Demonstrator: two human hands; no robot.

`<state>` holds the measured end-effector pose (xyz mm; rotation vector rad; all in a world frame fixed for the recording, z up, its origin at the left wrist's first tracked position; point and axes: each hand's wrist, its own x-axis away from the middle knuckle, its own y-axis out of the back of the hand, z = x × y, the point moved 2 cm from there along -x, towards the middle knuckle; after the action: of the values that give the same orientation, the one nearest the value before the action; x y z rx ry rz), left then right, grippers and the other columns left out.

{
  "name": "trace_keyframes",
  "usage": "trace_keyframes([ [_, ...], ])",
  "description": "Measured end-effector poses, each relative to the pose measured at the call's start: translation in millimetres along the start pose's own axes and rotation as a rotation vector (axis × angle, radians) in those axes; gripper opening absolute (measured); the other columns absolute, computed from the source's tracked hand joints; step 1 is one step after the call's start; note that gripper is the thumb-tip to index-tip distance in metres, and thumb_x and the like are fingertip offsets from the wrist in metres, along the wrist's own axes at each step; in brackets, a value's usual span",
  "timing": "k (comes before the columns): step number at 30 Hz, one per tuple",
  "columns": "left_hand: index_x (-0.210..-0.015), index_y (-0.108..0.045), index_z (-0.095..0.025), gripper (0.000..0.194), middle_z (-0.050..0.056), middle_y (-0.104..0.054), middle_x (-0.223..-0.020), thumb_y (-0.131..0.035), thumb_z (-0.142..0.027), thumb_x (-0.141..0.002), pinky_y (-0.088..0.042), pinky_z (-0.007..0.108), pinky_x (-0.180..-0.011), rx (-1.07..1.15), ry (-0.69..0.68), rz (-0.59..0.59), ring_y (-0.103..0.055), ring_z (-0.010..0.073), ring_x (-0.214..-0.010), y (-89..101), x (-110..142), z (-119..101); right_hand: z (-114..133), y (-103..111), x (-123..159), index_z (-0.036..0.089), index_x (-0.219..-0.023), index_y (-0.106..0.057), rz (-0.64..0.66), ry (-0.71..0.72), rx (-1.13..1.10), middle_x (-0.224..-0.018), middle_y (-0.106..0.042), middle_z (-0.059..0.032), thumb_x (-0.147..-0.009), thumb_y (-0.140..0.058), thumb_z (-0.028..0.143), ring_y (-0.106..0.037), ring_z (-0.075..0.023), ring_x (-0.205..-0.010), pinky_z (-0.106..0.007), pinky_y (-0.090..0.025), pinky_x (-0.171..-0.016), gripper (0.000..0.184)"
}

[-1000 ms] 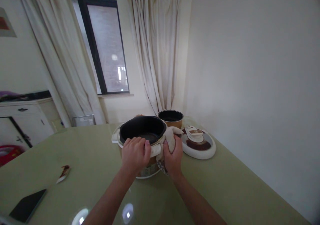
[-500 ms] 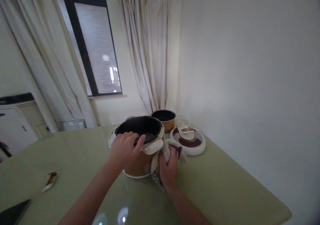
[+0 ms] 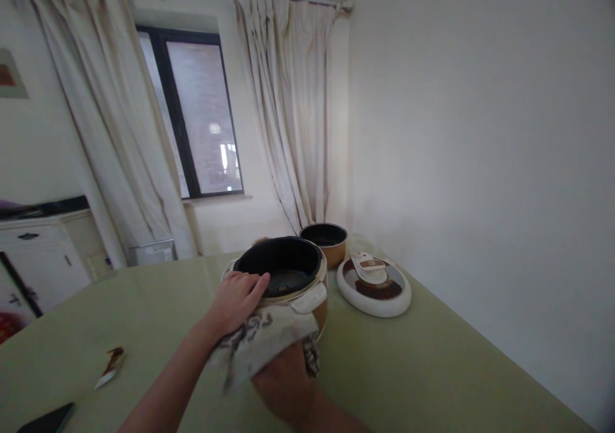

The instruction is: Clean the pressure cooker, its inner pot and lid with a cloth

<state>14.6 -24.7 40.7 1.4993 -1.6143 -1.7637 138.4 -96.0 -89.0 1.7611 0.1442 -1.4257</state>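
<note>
Cooker body (image 3: pixel 288 268), without lid, stands upright on the green table (image 3: pixel 394 375). Left hand (image 3: pixel 237 298): partly curled over the near rim, thumb apart. Right hand (image 3: pixel 286 382): at the cloth (image 3: pixel 269 338) across the front wall; fingers hidden, tightness of hold cannot be told. Risk: a hard push against a loose left hold could slide the body into the smaller pot (image 3: pixel 336 253) behind. Draped cloth could catch the handle (image 3: pixel 307 300).

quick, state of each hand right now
Left hand: on the cooker at its rim; open or gripping, cannot be told.
Right hand: holding the cloth at the cooker's front, fingers hidden.
</note>
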Motion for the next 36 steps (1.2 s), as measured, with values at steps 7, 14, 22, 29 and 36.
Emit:
trace_keyframes([
  [7,-0.098,-0.081,-0.026,0.059,0.005,-0.084,-0.096,-0.027,-0.047,-0.113,-0.052,0.042,-0.098,0.175,-0.097,-0.015,-0.075,0.0240,-0.093,1.9,5,16,-22,71,-66,0.032,-0.130,-0.076,0.035,-0.062,0.066,-0.127,-0.076,-0.0116,-0.088,-0.078,0.034,-0.065,-0.0346,-0.110,-0.051,-0.055,-0.096,0.043],
  [14,-0.075,-0.070,-0.025,0.057,0.004,-0.076,-0.075,-0.031,-0.045,-0.112,-0.047,0.040,-0.086,0.030,-0.065,-0.048,-0.072,0.0231,-0.081,-11.1,5,2,-102,128,-98,0.025,-0.106,-0.079,0.327,-0.417,-0.113,-0.109,-0.076,-0.0080,-0.083,-0.072,0.027,-0.067,-0.0291,-0.101,-0.041,-0.052,-0.090,0.025],
  [22,-0.079,-0.072,-0.025,0.053,0.005,-0.078,-0.082,-0.031,-0.035,-0.112,-0.041,0.041,-0.086,-0.047,-0.077,-0.137,-0.072,0.0226,-0.082,-21.3,6,-5,-130,135,-98,0.024,-0.110,-0.077,0.409,-0.390,-0.025,-0.102,-0.069,-0.0060,-0.085,-0.072,0.028,-0.065,-0.0247,-0.093,-0.035,-0.048,-0.084,0.026],
  [29,-0.077,-0.062,-0.024,0.048,0.004,-0.069,-0.077,-0.030,-0.033,-0.112,-0.043,0.042,-0.084,-0.071,-0.118,-0.165,-0.068,0.0238,-0.079,-22.3,13,1,-64,112,-117,0.029,-0.114,-0.074,0.475,-0.113,0.074,-0.104,-0.068,-0.0064,-0.082,-0.081,0.044,-0.063,-0.0274,-0.092,-0.035,-0.045,-0.074,0.036],
  [36,-0.095,-0.073,-0.024,0.051,0.004,-0.077,-0.091,-0.027,-0.036,-0.115,-0.044,0.042,-0.091,-0.029,-0.091,-0.173,-0.072,0.0233,-0.092,-21.2,16,-2,-152,135,-107,0.023,-0.100,-0.074,0.522,-0.318,-0.031,-0.095,-0.072,-0.0034,-0.086,-0.073,0.028,-0.066,-0.0228,-0.089,-0.031,-0.042,-0.077,0.015],
])
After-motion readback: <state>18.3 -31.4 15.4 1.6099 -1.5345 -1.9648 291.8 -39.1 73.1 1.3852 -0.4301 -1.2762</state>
